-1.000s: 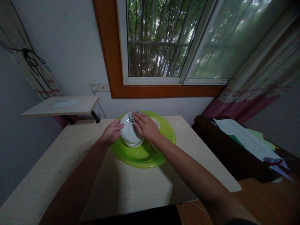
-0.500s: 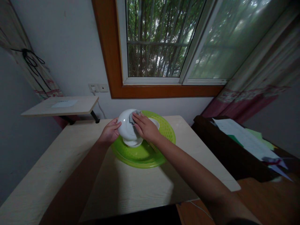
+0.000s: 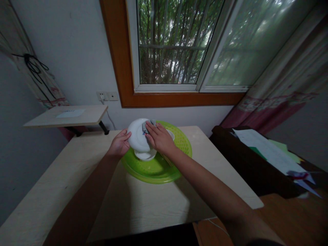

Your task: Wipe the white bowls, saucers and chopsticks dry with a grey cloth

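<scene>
Head view, left hand (image 3: 120,142) clasping white bowl (image 3: 137,136), straight-fingered right hand (image 3: 161,137) holding grey cloth (image 3: 145,128)

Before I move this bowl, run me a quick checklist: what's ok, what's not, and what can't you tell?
1. Left hand holding the bowl at its side: ok.
2. Gray cloth against the bowl, under the right hand: ok.
3. Bowl apart from the white dish below: cannot tell, they overlap in view.
4. Green tray resting on the table: ok.
5. Sticks fully in view: not ok, partly hidden.
6. Bowl dry: cannot tell.
</scene>
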`<state>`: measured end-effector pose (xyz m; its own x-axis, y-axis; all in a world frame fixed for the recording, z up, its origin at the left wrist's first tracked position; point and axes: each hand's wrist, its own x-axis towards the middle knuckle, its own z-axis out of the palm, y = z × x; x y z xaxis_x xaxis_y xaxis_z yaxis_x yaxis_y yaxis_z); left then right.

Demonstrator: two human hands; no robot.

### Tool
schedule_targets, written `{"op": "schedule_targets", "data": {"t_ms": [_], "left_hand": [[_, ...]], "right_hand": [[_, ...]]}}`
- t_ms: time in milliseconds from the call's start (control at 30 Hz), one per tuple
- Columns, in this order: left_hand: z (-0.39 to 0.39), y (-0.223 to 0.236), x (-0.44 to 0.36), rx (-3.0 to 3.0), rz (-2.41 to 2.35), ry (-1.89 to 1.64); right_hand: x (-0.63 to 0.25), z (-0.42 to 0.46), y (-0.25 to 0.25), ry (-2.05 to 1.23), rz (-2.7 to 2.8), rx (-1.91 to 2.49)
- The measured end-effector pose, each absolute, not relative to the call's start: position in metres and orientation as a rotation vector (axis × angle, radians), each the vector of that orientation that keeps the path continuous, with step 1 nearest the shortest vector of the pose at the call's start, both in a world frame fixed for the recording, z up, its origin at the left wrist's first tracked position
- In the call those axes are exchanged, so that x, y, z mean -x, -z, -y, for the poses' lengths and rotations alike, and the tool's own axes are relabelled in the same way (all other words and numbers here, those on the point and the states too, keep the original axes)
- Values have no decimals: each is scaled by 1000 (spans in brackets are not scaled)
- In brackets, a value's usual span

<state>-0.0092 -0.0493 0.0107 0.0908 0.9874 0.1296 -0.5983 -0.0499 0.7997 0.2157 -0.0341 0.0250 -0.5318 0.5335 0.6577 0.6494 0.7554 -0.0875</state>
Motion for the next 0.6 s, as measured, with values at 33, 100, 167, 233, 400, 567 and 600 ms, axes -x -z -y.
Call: {"op": "schedule_targets", "data": {"t_ms": [33, 100, 167, 233, 400, 567, 600], "left_hand": [[49, -10, 9, -862, -607, -1411], [49, -9, 9, -893, -620, -1381], [50, -9, 9, -925, -623, -1349], [51, -10, 7, -942, -617, -1329], [53, -13, 5, -941, -606, -1272], [54, -11, 3, -941, -579, -1242], [54, -11, 3, -947, -573, -1240]], "right_hand": [[-216, 33, -25, 198, 2236, 916], [-217, 32, -24, 169, 2202, 953], [-218, 31, -24, 153, 2187, 956], [-218, 30, -23, 147, 2187, 924], [-218, 28, -23, 149, 2266, 767], [-213, 37, -28, 152, 2368, 653], [-212, 39, -29, 158, 2376, 644]]}}
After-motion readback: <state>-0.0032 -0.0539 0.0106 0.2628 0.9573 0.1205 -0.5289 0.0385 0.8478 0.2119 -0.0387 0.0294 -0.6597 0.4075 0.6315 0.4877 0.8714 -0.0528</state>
